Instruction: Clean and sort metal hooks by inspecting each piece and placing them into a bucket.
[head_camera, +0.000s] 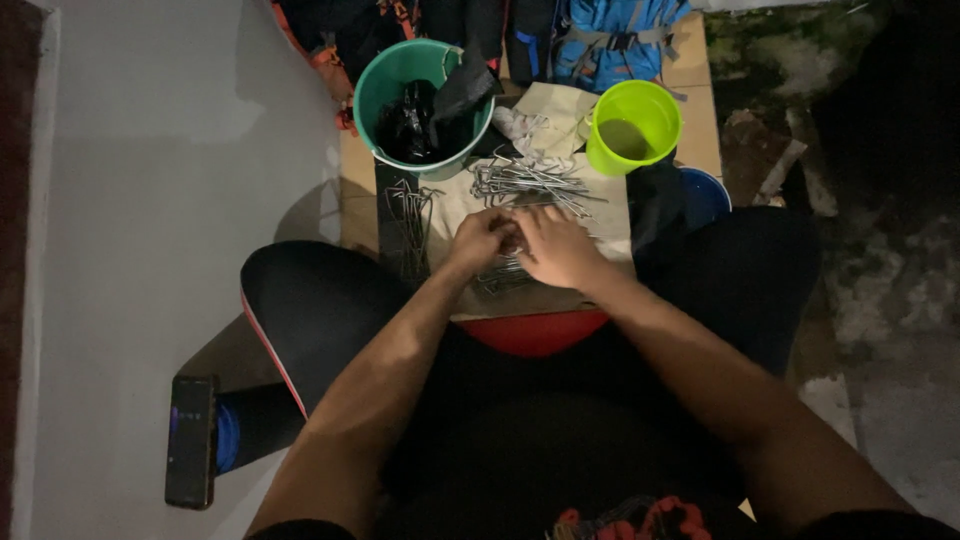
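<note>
At frame centre we see the left hand (478, 240) and right hand (556, 247) curled together around metal pins (503, 275); the grip itself is hidden. The loose pin pile (530, 182) above lies mostly left-right.

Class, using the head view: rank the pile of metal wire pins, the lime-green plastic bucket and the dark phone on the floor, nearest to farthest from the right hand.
1. Pile of metal wire pins, just ahead of the right hand.
2. Lime-green plastic bucket, farther ahead, to the right.
3. Dark phone, far left on the floor.
</note>
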